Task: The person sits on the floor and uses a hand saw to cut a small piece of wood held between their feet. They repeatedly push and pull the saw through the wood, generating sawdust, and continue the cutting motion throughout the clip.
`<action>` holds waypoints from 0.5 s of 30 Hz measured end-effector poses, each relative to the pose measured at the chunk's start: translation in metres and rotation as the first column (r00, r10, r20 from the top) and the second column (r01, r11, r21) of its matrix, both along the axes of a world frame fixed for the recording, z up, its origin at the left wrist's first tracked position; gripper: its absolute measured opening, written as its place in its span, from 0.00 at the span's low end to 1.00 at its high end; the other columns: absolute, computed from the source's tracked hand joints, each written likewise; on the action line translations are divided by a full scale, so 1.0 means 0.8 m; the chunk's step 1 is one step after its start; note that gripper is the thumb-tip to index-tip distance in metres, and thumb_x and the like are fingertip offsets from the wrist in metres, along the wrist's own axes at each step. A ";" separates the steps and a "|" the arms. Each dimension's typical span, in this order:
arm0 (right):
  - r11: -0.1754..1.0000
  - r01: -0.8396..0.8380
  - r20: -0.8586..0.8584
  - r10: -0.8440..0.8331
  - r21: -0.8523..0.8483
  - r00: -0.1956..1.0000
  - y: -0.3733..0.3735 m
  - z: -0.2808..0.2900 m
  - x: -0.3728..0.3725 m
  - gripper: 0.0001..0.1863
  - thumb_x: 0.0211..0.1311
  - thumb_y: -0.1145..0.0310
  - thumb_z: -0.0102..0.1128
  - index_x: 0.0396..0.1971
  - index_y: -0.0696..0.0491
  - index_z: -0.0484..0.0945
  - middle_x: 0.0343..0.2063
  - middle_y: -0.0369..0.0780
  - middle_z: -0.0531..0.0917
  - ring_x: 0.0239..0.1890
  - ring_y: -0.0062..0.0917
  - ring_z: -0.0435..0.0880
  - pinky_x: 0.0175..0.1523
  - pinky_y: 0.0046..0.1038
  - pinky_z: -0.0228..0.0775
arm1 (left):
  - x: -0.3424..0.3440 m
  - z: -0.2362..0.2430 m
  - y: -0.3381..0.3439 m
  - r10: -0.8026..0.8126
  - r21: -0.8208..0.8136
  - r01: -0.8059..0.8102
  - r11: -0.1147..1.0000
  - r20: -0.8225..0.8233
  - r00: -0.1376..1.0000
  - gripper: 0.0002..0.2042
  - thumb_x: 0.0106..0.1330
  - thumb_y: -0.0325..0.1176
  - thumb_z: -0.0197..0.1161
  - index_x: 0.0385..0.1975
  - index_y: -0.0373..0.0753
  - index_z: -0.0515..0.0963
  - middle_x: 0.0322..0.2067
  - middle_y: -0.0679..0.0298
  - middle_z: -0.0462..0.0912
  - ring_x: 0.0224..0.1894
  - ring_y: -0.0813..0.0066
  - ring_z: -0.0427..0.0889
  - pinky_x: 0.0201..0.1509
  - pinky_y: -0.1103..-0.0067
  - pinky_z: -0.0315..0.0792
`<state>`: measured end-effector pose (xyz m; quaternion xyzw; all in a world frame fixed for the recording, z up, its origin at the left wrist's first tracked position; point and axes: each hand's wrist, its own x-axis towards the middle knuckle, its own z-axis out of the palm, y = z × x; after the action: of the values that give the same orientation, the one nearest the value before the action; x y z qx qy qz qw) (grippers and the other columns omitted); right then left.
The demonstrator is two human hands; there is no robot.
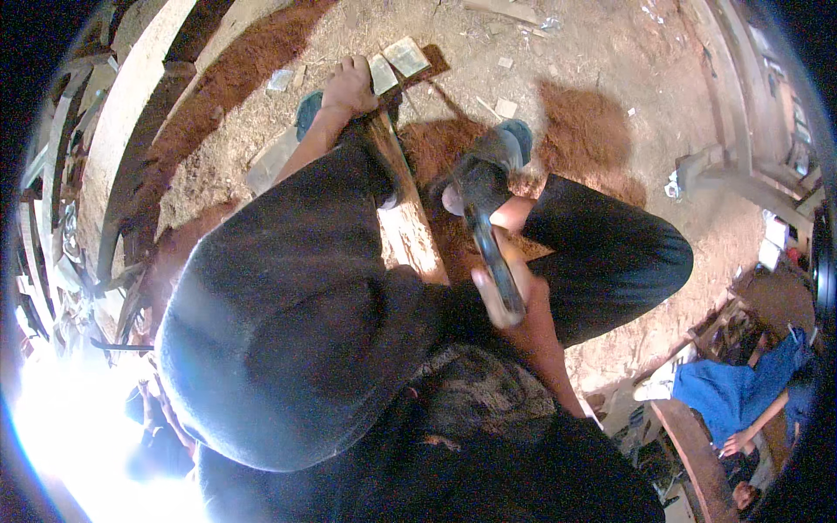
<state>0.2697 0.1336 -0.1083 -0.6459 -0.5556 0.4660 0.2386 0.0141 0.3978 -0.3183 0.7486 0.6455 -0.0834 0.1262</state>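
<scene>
My left hand (349, 85) is closed over the far end of a narrow wooden plank (410, 231), which slants back between my legs. Just right of those fingers are two small flat wood blocks (406, 57). Nearer to me, my right hand (514, 283) is wrapped round a slim dark tool (491, 248) held above the plank's right side. Motion blur smears the tool's far end, so I cannot make out its kind. Dark trousers (288, 288) cover my bent legs, and the left knee hides part of the plank. A bluish shoe (514, 144) shows beyond the right hand.
Brown dirt ground (610, 52) bears wood scraps and litter. A timber frame (131, 131) stands along the left, with glaring light below it. At lower right, a person in blue clothing (732, 388) sits by a wooden board (695, 458). More timber (750, 183) stands at right.
</scene>
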 end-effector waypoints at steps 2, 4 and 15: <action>0.993 -0.009 0.052 0.016 -0.117 0.999 -0.022 0.026 0.003 0.30 0.59 0.70 0.61 0.62 0.51 0.65 0.35 0.52 0.82 0.33 0.50 0.82 0.44 0.36 0.76 | -0.010 0.007 0.009 0.005 0.025 -0.004 1.000 -0.014 1.000 0.40 0.47 0.49 0.72 0.54 0.30 0.62 0.55 0.44 0.69 0.59 0.46 0.70 0.60 0.59 0.67; 0.992 -0.081 0.031 0.084 -0.093 0.996 0.000 0.011 -0.005 0.32 0.60 0.65 0.62 0.64 0.47 0.62 0.37 0.54 0.82 0.37 0.50 0.83 0.43 0.40 0.76 | -0.017 0.002 0.007 -0.003 -0.018 0.003 1.000 -0.013 1.000 0.40 0.46 0.49 0.72 0.54 0.30 0.62 0.55 0.44 0.69 0.59 0.46 0.70 0.60 0.58 0.67; 0.997 -0.039 0.021 0.040 -0.067 0.999 0.018 0.011 -0.009 0.28 0.60 0.71 0.60 0.61 0.55 0.65 0.40 0.52 0.81 0.43 0.39 0.83 0.47 0.34 0.73 | -0.004 0.013 0.005 0.027 -0.028 -0.026 0.999 0.003 1.000 0.40 0.48 0.52 0.71 0.54 0.30 0.62 0.53 0.46 0.69 0.57 0.47 0.72 0.59 0.58 0.68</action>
<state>0.2627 0.1479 -0.0997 -0.6474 -0.5550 0.4818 0.2017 0.0107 0.4015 -0.3080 0.7383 0.6539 -0.0894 0.1389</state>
